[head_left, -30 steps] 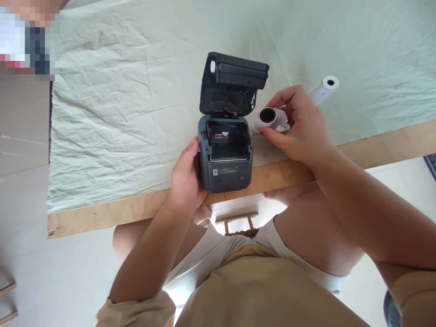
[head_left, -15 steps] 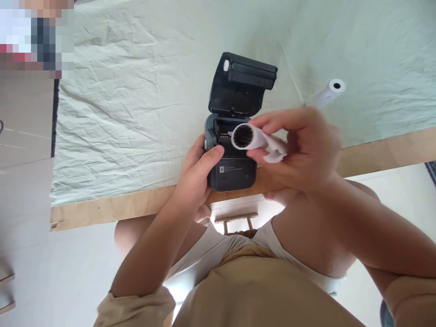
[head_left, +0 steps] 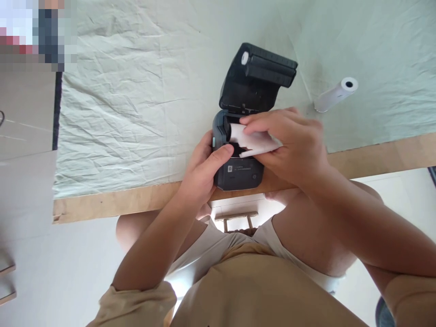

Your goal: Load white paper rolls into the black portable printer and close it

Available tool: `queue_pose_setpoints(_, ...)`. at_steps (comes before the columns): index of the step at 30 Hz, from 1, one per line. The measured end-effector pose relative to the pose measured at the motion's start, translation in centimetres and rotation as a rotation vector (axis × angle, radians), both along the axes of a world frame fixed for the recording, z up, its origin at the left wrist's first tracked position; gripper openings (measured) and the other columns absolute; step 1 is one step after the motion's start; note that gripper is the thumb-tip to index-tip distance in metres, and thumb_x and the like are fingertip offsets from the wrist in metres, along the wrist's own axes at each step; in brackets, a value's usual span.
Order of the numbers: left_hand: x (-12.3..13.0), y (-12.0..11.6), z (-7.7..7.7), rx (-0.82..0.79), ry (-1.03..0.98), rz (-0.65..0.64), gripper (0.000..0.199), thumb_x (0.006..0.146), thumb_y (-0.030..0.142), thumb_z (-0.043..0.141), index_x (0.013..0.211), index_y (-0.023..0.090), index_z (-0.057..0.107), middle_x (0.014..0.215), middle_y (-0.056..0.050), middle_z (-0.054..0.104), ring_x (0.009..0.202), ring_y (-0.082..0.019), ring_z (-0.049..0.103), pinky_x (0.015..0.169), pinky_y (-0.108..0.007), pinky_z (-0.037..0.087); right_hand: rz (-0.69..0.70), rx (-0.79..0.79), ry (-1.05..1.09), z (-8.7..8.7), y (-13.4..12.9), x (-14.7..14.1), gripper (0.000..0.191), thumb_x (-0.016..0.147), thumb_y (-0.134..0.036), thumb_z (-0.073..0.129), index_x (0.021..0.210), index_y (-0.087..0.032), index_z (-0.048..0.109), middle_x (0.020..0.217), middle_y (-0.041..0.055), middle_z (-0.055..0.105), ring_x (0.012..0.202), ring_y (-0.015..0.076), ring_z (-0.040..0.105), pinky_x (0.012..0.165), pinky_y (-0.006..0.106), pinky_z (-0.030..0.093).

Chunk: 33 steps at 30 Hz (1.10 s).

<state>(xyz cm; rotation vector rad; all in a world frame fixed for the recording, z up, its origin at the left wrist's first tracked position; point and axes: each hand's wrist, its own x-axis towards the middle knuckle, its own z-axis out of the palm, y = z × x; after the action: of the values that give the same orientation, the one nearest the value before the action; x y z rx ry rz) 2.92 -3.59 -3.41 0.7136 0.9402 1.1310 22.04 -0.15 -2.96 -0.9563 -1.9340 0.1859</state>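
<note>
A dark portable label printer (head_left: 241, 176) sits at the table's front edge with its lid (head_left: 254, 86) swung up. My left hand (head_left: 207, 165) grips the printer's left side, thumb over the rim of the paper bay. In my right hand (head_left: 289, 141) is a white paper roll (head_left: 250, 136), held between thumb and fingers. The roll's left end lies within the open bay, and a loose paper flap hangs toward the front. My right fingers cover the roll's other end.
Another white paper roll (head_left: 335, 95) lies on the pale green cloth (head_left: 136, 100) to the right. The table's bare wooden edge (head_left: 129, 204) runs in front of me. Pixelated shapes fill the upper left corner.
My right hand has lowered the paper roll into the printer's bay and turned it, so its hollow end no longer faces me. The printer and my left hand appear slightly further right.
</note>
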Motion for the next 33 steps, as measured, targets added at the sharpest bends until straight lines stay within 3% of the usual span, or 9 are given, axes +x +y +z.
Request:
queue_pose_setpoints(5, 0.1, 0.1, 0.1, -0.024, 0.029, 0.027, 0.026, 0.092, 0.045, 0.091, 0.105, 0.024, 0.082, 0.090, -0.001, 0.079, 0.083, -0.021, 0.077, 0.074, -0.029, 0.062, 0.005, -0.106, -0.095, 0.3, 0.2, 0.3, 0.023, 0.104, -0.023, 0.063, 0.092, -0.033, 0.079, 0.115, -0.0018, 0.089, 0.105, 0.0234, 0.083, 0.096, 0.045, 0.063)
queue_pose_setpoints(9, 0.2, 0.1, -0.1, -0.006, 0.003, 0.026, 0.028, 0.094, 0.046, 0.090, 0.107, 0.024, 0.081, 0.093, -0.003, 0.082, 0.095, -0.025, 0.083, 0.077, -0.031, 0.065, 0.029, -0.152, -0.106, 0.6, -0.9, 0.6, 0.020, 0.099, -0.017, 0.070, 0.096, -0.035, 0.078, 0.115, -0.0018, 0.087, 0.106, 0.0258, 0.079, 0.098, 0.047, 0.059)
queue_pose_setpoints(12, 0.1, 0.2, -0.2, 0.039, -0.003, 0.032, 0.030, 0.095, 0.049, 0.089, 0.107, 0.023, 0.078, 0.094, -0.003, 0.082, 0.101, -0.027, 0.084, 0.078, -0.032, 0.067, 0.143, -0.009, -0.094, -0.3, -1.8, 0.5, 0.021, 0.099, -0.014, 0.073, 0.108, -0.033, 0.075, 0.115, -0.0023, 0.087, 0.106, 0.0252, 0.080, 0.092, 0.044, 0.056)
queue_pose_setpoints(15, -0.1, 0.3, -0.2, 0.042, 0.040, 0.022, 0.042, 0.083, 0.044, 0.100, 0.111, 0.024, 0.075, 0.097, 0.000, 0.082, 0.096, -0.023, 0.083, 0.079, -0.031, 0.068, 0.150, 0.138, -0.116, -1.2, -2.2, 0.4, 0.012, 0.108, -0.038, 0.072, 0.115, -0.029, 0.072, 0.110, 0.0002, 0.086, 0.102, 0.0241, 0.079, 0.083, 0.043, 0.054)
queue_pose_setpoints(19, -0.3, 0.4, -0.4, 0.034, 0.090, 0.005, 0.054, 0.073, 0.030, 0.104, 0.118, 0.026, 0.074, 0.106, -0.001, 0.085, 0.096, -0.023, 0.082, 0.080, -0.032, 0.071, 0.124, 0.157, 0.035, -1.3, -1.6, 1.0, 0.020, 0.112, -0.045, 0.061, 0.119, -0.030, 0.070, 0.105, 0.0038, 0.080, 0.098, 0.0258, 0.076, 0.086, 0.047, 0.059)
queue_pose_setpoints(22, -0.4, 0.3, -0.5, 0.050, 0.117, 0.006, 0.054, 0.074, 0.031, 0.102, 0.120, 0.026, 0.075, 0.110, -0.002, 0.086, 0.101, -0.026, 0.083, 0.079, -0.033, 0.071, -0.007, 0.043, 0.133, -1.0, -0.3, 2.0, 0.029, 0.109, -0.046, 0.063, 0.136, -0.035, 0.064, 0.134, 0.0074, 0.075, 0.123, 0.0311, 0.075, 0.094, 0.050, 0.063)
queue_pose_setpoints(25, -0.3, 0.1, -0.5, 0.069, 0.143, 0.004, 0.051, 0.077, 0.032, 0.100, 0.122, 0.026, 0.077, 0.110, -0.003, 0.086, 0.102, -0.028, 0.083, 0.077, -0.032, 0.069, 0.033, -0.168, 0.180, -1.0, 1.1, 2.7, 0.060, 0.107, -0.068, 0.061, 0.157, -0.038, 0.049, 0.169, 0.0091, 0.060, 0.153, 0.0363, 0.064, 0.113, 0.057, 0.061)
queue_pose_setpoints(29, -0.3, -0.1, -0.3, 0.054, 0.130, 0.023, 0.047, 0.079, 0.030, 0.097, 0.122, 0.026, 0.080, 0.102, -0.001, 0.083, 0.090, -0.023, 0.080, 0.072, -0.029, 0.067, 0.082, -0.263, 0.371, -1.3, 1.6, 3.0, 0.064, 0.102, -0.079, 0.060, 0.151, -0.039, 0.053, 0.162, 0.0053, 0.067, 0.140, 0.0320, 0.073, 0.112, 0.053, 0.063)
queue_pose_setpoints(33, -0.4, -0.3, -0.3, 0.054, 0.100, 0.018, 0.048, 0.077, 0.031, 0.100, 0.121, 0.026, 0.080, 0.097, 0.000, 0.082, 0.084, -0.020, 0.079, 0.067, -0.027, 0.065, 0.171, -0.417, 0.269, -1.3, 0.7, 3.0, 0.048, 0.109, -0.066, 0.066, 0.144, -0.033, 0.064, 0.147, 0.0069, 0.076, 0.137, 0.0303, 0.074, 0.117, 0.053, 0.062)
